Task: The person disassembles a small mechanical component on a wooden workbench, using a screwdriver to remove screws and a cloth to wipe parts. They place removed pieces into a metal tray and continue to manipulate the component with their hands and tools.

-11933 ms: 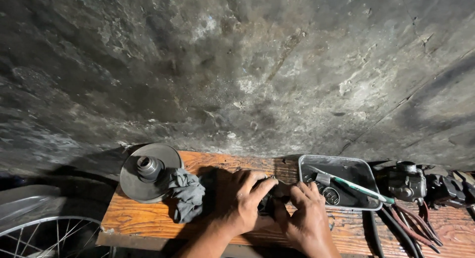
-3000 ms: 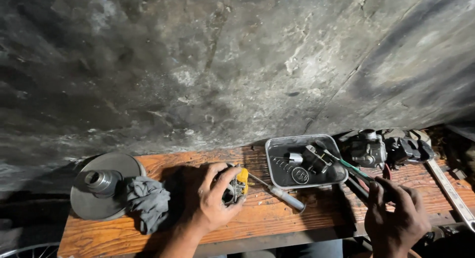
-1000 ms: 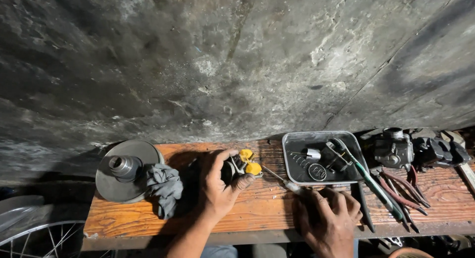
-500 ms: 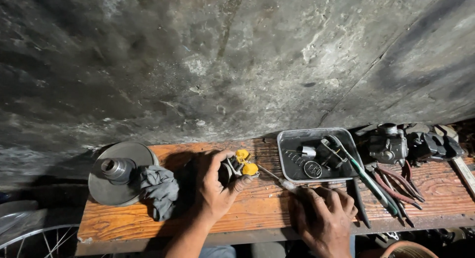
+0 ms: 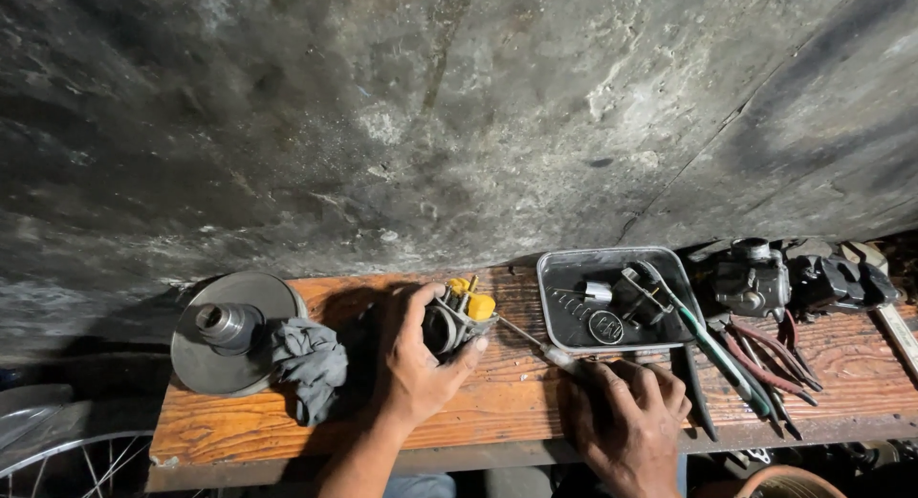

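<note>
Centrally, metal tray holds spring, small parts; left hand clasps carburetor.

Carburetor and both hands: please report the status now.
Left hand grips the carburetor on the wooden bench. Right hand holds a screwdriver, tip toward it. Metal tray close beside; nothing between.
</note>
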